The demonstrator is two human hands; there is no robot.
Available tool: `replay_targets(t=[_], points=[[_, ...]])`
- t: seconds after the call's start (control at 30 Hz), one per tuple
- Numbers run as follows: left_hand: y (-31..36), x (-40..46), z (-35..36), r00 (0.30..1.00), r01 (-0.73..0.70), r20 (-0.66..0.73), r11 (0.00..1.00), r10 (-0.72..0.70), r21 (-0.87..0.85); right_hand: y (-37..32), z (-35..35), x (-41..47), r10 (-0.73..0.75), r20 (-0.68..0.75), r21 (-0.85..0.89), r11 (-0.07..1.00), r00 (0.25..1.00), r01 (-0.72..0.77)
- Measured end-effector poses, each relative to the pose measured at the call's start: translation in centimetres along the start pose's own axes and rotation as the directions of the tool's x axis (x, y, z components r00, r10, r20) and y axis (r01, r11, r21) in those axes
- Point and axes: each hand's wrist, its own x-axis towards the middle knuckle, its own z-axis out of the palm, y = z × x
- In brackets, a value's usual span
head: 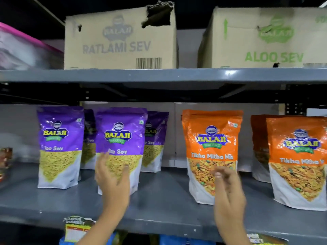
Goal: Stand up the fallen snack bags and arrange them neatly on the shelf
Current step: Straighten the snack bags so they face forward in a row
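Observation:
Purple Aloo Sev bags stand upright on the grey shelf point(159, 206): one at the left point(60, 147), one in the middle point(122, 138), and others behind them point(155, 140). Orange Tikha Mitha Mix bags stand to the right: one point(210, 144) near the centre, another point(299, 161) at the far right with a darker bag point(258, 144) behind it. My left hand point(113, 183) is open, fingers spread, just in front of the middle purple bag's lower part. My right hand point(228, 191) is blurred, fingers loosely apart, in front of the central orange bag's lower right, holding nothing.
Two cardboard boxes sit on the shelf above, Ratlami Sev point(120, 39) and Aloo Sev point(265, 39). A pink-lidded plastic bin point(24, 48) is at the upper left. Other packets point(5, 161) lie at the far left. Price labels point(77, 228) hang on the shelf's front edge.

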Motion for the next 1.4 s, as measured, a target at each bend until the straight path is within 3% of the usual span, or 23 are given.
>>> replay_targets(t=[0.1,0.17,0.23,0.33,0.43,0.57,0.73,0.93,1.0,1.1,1.17,1.27,1.4], points=[[-3.5,3.9,-2.6,0.97,0.241,0.058,0.965,-0.236,-0.1,0.4,7.0,-2.7,0.119,0.332,-0.038,0.993,0.936,-0.113],[-5.3,5.0,-3.6,0.914,0.398,0.155,0.903,-0.375,-0.16,1.0,11.3,-4.0,0.251,0.544,-0.091,0.966,0.801,-0.24],[-6.5,5.2,-4.1,0.868,0.483,0.202,0.864,-0.453,-0.139,0.6,14.2,-4.6,0.314,0.64,-0.143,0.946,0.702,-0.292],[-6.3,4.8,-4.2,0.86,0.485,0.224,0.871,-0.458,-0.081,0.7,16.5,-4.6,0.35,0.654,-0.092,0.916,0.67,-0.39],[-6.6,4.8,-4.0,0.845,0.469,0.304,0.883,-0.439,-0.029,1.2,16.8,-4.5,0.354,0.621,-0.042,0.906,0.699,-0.421],[-7.6,4.9,-3.7,0.77,0.494,0.459,0.869,-0.443,0.009,2.3,16.0,-4.4,0.41,0.538,0.025,0.866,0.737,-0.499],[-7.8,5.0,-3.8,0.726,0.488,0.544,0.873,-0.422,0.025,2.2,16.0,-4.4,0.448,0.479,0.021,0.854,0.755,-0.52],[-7.2,5.4,-3.6,0.728,0.528,0.525,0.849,-0.44,-0.021,3.1,15.9,-4.4,0.438,0.463,0.025,0.863,0.77,-0.505],[-5.8,7.0,-3.2,0.758,0.535,0.489,0.841,-0.432,-0.085,3.8,15.9,-4.2,0.439,0.46,-0.013,0.872,0.772,-0.489],[-2.6,11.9,-2.0,0.831,0.436,0.461,0.88,-0.312,-0.189,3.5,15.8,-2.9,0.461,0.529,-0.197,0.883,0.713,-0.425],[-0.6,15.2,-1.0,0.842,0.359,0.481,0.92,-0.246,-0.157,3.7,15.7,-1.6,0.486,0.552,-0.286,0.874,0.678,-0.393],[0.7,18.2,0.1,0.84,0.293,0.515,0.94,-0.168,-0.172,4.6,15.7,-0.1,0.517,0.566,-0.296,0.854,0.642,-0.427],[0.5,20.0,0.7,0.853,0.281,0.494,0.946,-0.167,-0.164,5.1,15.9,0.7,0.49,0.642,-0.249,0.861,0.59,-0.444]])
